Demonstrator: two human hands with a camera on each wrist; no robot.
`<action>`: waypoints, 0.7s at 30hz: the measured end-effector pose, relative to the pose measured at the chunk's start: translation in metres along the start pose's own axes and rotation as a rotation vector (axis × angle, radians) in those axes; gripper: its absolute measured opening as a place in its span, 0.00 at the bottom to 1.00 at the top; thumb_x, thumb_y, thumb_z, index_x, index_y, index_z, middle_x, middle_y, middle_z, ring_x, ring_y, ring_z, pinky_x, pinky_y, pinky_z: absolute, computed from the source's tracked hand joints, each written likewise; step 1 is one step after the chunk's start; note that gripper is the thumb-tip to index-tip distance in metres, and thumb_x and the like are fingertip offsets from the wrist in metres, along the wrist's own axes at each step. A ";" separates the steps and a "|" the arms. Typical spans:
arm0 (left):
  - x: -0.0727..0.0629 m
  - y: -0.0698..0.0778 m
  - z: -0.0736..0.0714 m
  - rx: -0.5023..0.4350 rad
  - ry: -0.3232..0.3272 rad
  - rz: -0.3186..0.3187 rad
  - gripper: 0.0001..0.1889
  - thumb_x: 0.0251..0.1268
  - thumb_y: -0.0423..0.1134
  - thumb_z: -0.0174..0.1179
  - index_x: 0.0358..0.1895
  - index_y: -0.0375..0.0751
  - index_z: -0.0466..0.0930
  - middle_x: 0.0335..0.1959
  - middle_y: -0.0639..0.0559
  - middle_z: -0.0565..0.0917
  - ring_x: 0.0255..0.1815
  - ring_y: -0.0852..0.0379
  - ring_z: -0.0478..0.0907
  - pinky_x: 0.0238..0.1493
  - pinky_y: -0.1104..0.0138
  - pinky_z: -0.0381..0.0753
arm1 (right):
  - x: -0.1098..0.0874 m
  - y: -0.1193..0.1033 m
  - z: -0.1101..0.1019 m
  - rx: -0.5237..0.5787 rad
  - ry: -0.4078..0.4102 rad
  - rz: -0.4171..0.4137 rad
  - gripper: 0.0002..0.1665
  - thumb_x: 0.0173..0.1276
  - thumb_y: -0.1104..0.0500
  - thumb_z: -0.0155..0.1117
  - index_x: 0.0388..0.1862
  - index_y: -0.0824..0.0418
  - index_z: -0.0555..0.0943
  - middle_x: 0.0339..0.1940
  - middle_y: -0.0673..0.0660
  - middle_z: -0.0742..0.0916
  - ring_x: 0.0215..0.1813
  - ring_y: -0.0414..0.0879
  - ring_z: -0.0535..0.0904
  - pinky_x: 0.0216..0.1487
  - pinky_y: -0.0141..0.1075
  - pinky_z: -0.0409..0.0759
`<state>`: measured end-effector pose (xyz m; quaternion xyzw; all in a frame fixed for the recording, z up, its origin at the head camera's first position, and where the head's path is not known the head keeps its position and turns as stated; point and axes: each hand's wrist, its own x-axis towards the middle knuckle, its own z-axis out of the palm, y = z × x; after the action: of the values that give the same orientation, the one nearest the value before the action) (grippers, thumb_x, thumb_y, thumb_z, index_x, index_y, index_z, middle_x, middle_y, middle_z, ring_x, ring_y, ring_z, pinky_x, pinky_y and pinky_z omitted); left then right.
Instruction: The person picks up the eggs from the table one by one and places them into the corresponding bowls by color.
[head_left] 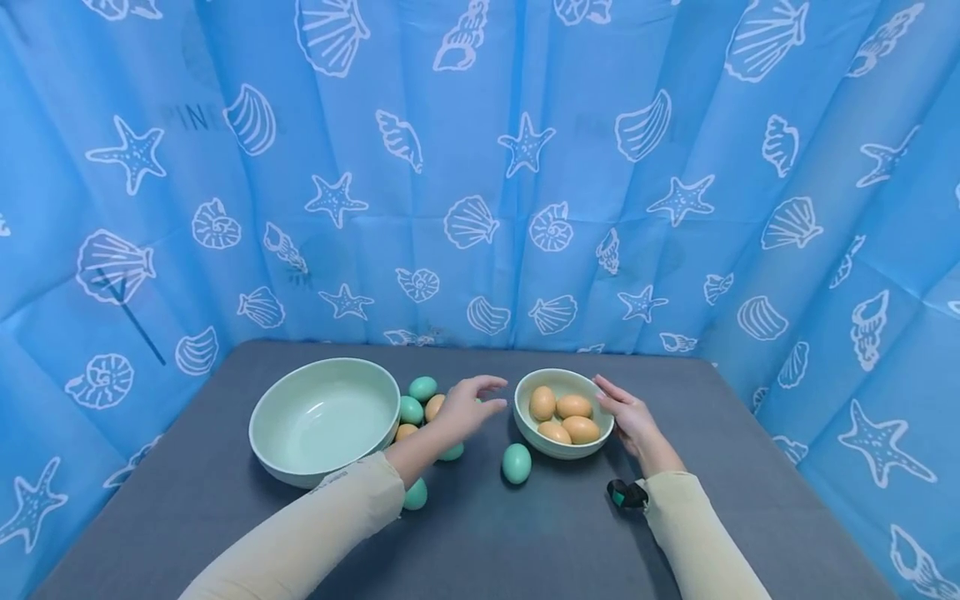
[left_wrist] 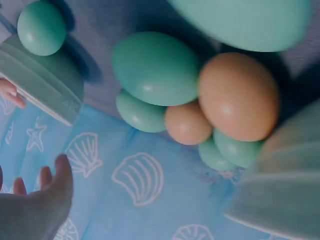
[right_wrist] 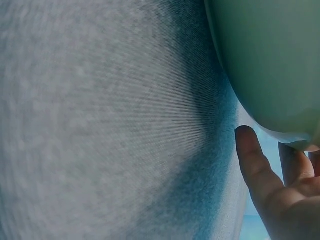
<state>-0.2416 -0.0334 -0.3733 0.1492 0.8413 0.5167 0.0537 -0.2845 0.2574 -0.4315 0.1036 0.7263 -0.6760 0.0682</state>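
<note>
My left hand (head_left: 467,406) reaches out above the table between two bowls, thumb and fingers spread with nothing between them. My right hand (head_left: 632,421) holds the right side of the small pale green bowl (head_left: 564,451) at its rim. Several light brown eggs (head_left: 580,430) lie inside that bowl. A single green egg (head_left: 517,463) rests on the table just in front of it. Below and left of my left hand, green eggs (left_wrist: 155,69) and brown eggs (left_wrist: 239,96) are clustered; the left forearm partly hides them in the head view.
A large pale green bowl (head_left: 324,417) stands at the left, with no eggs visible inside. A grey cloth covers the table (head_left: 540,542). A blue curtain (head_left: 480,167) with white shell and starfish prints hangs behind. A small black device (head_left: 627,494) sits by the right wrist.
</note>
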 end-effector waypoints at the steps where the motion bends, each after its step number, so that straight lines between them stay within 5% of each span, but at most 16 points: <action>1: -0.002 -0.003 -0.003 0.016 0.013 -0.003 0.18 0.70 0.37 0.58 0.61 0.41 0.78 0.62 0.43 0.76 0.62 0.42 0.72 0.55 0.52 0.78 | 0.000 0.000 0.001 0.001 -0.002 -0.002 0.31 0.79 0.58 0.49 0.78 0.56 0.56 0.79 0.58 0.55 0.78 0.58 0.46 0.74 0.55 0.52; 10: -0.020 -0.029 -0.020 0.084 0.098 0.016 0.20 0.65 0.24 0.58 0.60 0.38 0.78 0.66 0.37 0.71 0.69 0.38 0.64 0.53 0.51 0.77 | -0.004 0.007 0.002 -0.013 0.006 0.003 0.32 0.79 0.57 0.50 0.78 0.55 0.56 0.79 0.58 0.55 0.78 0.59 0.47 0.73 0.56 0.54; 16: -0.019 -0.042 -0.019 0.022 0.146 -0.094 0.29 0.62 0.22 0.60 0.68 0.36 0.69 0.69 0.34 0.66 0.43 0.30 0.75 0.27 0.61 0.73 | -0.004 0.008 -0.001 -0.024 0.000 0.003 0.32 0.79 0.56 0.49 0.78 0.56 0.56 0.79 0.59 0.55 0.77 0.60 0.48 0.71 0.57 0.56; 21: -0.012 -0.049 -0.021 0.034 0.189 -0.137 0.34 0.63 0.22 0.60 0.73 0.36 0.61 0.71 0.34 0.63 0.56 0.32 0.73 0.38 0.56 0.80 | 0.000 0.002 0.000 -0.014 0.001 -0.006 0.31 0.79 0.57 0.49 0.78 0.56 0.56 0.78 0.59 0.57 0.77 0.59 0.48 0.72 0.56 0.55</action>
<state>-0.2448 -0.0755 -0.4083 0.0430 0.8595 0.5093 0.0067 -0.2843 0.2572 -0.4339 0.1012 0.7315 -0.6710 0.0667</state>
